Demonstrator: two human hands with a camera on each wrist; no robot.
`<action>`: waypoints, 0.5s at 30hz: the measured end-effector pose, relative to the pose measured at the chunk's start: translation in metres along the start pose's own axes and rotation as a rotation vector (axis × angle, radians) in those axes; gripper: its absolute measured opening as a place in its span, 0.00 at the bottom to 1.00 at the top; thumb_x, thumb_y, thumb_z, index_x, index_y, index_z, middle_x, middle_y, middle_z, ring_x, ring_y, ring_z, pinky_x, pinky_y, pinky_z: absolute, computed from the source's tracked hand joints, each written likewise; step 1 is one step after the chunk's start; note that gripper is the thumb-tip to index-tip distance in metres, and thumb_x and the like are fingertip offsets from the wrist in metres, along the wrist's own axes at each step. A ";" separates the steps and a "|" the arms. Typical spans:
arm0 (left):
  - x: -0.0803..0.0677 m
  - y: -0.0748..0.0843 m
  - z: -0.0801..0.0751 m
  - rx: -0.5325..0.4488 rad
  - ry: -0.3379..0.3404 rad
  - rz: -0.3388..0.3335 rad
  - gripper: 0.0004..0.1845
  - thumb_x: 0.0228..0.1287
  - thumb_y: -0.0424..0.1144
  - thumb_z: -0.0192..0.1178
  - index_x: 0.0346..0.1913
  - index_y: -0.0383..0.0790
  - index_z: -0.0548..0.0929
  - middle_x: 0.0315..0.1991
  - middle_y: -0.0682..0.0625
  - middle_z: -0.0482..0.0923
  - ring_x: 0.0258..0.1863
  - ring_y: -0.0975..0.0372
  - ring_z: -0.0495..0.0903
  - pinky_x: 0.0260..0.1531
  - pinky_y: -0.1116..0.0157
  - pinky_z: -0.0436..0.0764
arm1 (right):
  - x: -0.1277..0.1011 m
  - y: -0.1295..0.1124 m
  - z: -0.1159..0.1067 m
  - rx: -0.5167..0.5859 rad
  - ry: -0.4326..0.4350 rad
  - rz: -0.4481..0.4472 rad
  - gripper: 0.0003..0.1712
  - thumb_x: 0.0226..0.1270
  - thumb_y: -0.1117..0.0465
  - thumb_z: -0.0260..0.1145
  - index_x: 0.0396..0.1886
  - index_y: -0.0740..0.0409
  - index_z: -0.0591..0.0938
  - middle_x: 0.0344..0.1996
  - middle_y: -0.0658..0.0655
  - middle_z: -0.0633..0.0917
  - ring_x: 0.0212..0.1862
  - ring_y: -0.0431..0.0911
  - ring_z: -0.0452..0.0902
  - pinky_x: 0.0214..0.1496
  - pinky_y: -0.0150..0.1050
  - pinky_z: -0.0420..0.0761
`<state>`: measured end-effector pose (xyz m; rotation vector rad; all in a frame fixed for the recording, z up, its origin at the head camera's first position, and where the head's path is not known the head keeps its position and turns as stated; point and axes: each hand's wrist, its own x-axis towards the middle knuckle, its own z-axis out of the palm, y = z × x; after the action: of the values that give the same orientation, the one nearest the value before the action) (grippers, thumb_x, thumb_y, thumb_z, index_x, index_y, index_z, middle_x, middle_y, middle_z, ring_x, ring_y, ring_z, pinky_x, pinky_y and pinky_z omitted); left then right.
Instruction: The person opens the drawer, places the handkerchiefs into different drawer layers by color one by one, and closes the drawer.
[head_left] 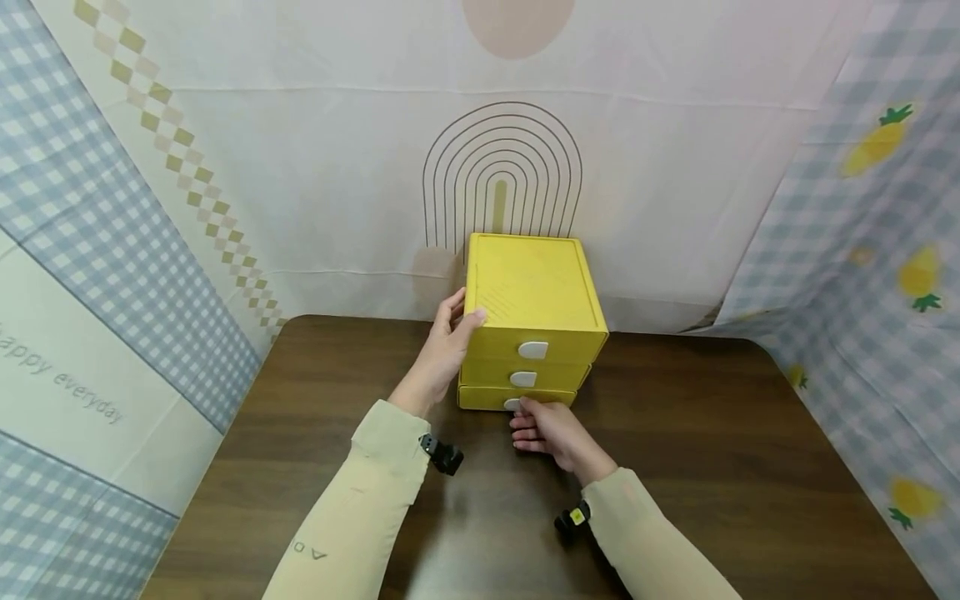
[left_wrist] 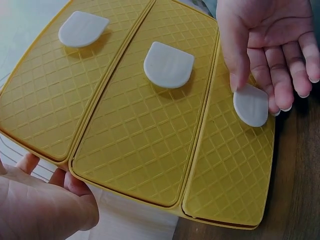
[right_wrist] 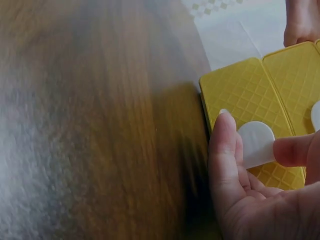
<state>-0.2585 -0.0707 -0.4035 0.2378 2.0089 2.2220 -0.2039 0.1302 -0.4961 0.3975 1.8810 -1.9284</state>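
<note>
A yellow three-drawer box [head_left: 536,283] stands on the table, each drawer front carrying a white rounded handle. At its lowest drawer [left_wrist: 230,165], my right hand [head_left: 555,433] pinches the handle [right_wrist: 256,144] between thumb and a finger. The other fingers of that hand lie below the handle, pointing left in the head view. My left hand [head_left: 442,350] rests against the box's left side, thumb over the top front edge and fingers along the side wall. Above the right hand, the middle handle [left_wrist: 169,65] and top handle [left_wrist: 82,29] are untouched.
A dark wooden table [head_left: 697,467] extends around the box. Behind it hangs a pale patterned cloth [head_left: 675,167], with blue checked cloth [head_left: 862,333] on the right side and more at left. Each wrist carries a small black camera [head_left: 442,454].
</note>
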 end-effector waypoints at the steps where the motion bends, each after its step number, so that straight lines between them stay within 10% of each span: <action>1: 0.000 0.000 0.000 0.000 0.001 0.003 0.35 0.67 0.56 0.57 0.73 0.57 0.56 0.66 0.55 0.59 0.62 0.59 0.64 0.61 0.57 0.64 | 0.001 0.000 0.000 0.000 0.002 0.002 0.25 0.75 0.51 0.55 0.51 0.73 0.76 0.34 0.61 0.83 0.32 0.48 0.83 0.38 0.43 0.83; 15: 0.000 0.004 -0.002 0.034 0.022 -0.011 0.34 0.66 0.54 0.59 0.72 0.59 0.60 0.64 0.53 0.62 0.61 0.58 0.66 0.60 0.54 0.66 | 0.005 -0.006 -0.004 0.120 0.018 0.036 0.20 0.73 0.59 0.57 0.51 0.74 0.76 0.28 0.58 0.84 0.27 0.45 0.83 0.37 0.40 0.83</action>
<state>-0.2588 -0.0733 -0.4001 0.2073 2.0555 2.1949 -0.2109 0.1340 -0.4936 0.4832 1.7618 -2.0263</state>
